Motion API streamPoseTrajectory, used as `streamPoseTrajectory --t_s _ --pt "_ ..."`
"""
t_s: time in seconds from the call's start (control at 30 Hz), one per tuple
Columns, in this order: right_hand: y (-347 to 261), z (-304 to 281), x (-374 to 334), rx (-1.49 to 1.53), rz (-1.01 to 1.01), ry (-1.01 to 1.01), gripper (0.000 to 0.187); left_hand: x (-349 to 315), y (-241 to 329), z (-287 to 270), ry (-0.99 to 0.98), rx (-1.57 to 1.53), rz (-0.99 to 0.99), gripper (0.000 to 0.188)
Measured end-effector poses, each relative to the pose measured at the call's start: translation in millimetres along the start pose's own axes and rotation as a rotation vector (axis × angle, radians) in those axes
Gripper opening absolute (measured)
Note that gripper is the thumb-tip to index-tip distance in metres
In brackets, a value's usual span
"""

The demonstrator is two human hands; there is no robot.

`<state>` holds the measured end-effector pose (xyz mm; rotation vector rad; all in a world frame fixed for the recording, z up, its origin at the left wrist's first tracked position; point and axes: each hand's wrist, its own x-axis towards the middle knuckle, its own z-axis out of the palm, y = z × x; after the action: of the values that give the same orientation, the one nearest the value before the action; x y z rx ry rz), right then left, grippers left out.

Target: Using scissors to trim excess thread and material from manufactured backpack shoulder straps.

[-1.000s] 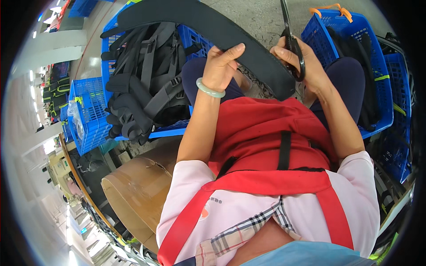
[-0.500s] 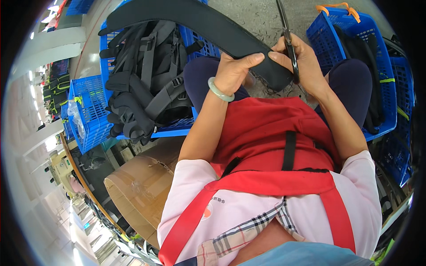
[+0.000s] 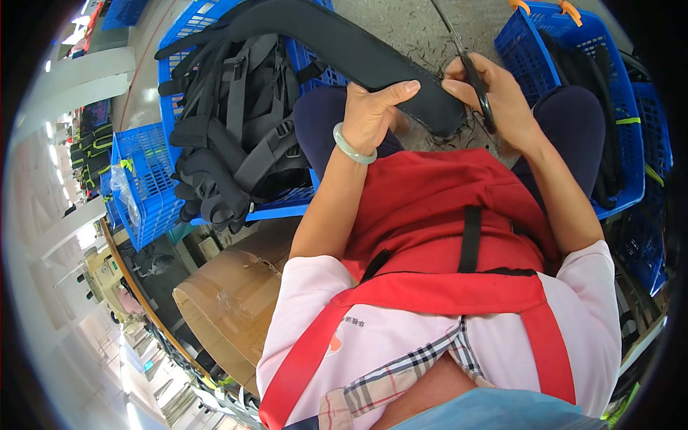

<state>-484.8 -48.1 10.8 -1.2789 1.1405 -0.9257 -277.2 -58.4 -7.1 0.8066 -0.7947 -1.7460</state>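
My left hand is closed on a long, curved, padded black strap, its thumb lying on top. The strap's rounded end hangs between my knees, and the rest reaches over the blue crate to the left. A pair of dark scissors is in my right hand, with the blades pointing up and away from me. The thumb and fingers of that hand come close to the strap's right edge near its end; whether they pinch a thread there is too small to tell.
A blue crate on the left is heaped with black straps. Another blue crate with dark pieces stands at the right. Black thread scraps litter the floor. A cardboard box sits by my left elbow.
My right hand has drawn slightly right, away from my left thumb. The scissors have tilted further left at their tips. The strap's end has shifted a little right and up.
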Motion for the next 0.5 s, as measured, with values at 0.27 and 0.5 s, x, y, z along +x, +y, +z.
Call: streamPoseTrajectory --t_s 0.27,0.5 --pt "0.1 -34.1 -47.3 -0.383 -0.005 -0.234 0.060 1.7 2.6 -21.0 -0.099 -0.019 0.044 0.022" --pt "-5.2 -33.4 -50.0 -0.415 0.124 -0.342 0.064 -1.6 2.2 -18.6 -0.172 -0.066 -0.006 0.023"
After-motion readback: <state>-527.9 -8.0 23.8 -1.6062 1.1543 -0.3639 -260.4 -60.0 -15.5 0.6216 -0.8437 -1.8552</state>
